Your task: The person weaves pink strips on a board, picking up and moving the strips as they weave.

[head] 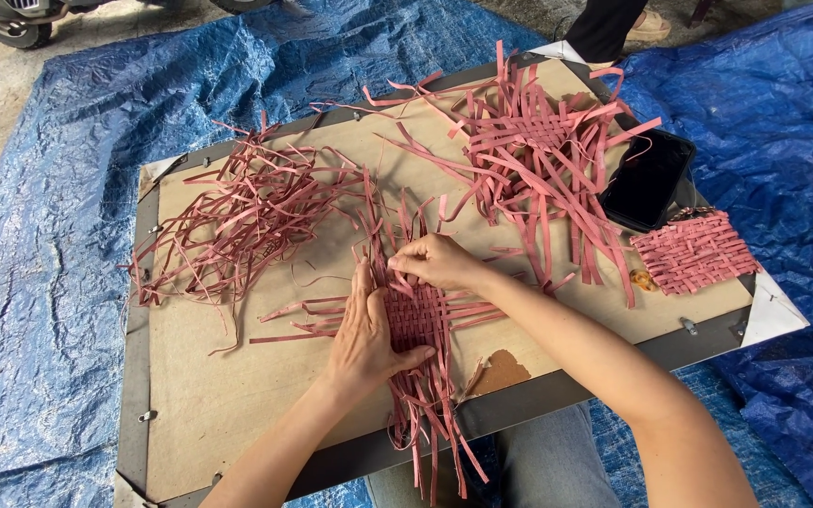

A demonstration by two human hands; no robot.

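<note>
A small woven mat of pink strips (418,320) lies on a brown board (237,395), with loose strip ends fanning out on all sides. My left hand (364,334) lies flat on the mat's left part, thumb pressing its lower edge. My right hand (437,261) pinches a pink strip at the mat's top edge. Strips at the bottom hang over the board's front edge.
A loose heap of pink strips (247,212) lies at the left, another part-woven bundle (529,141) at the back right. A black phone (646,179) and a finished woven square (693,249) sit at the right. Blue tarp (39,235) surrounds the board. Another person's leg (604,28) stands beyond.
</note>
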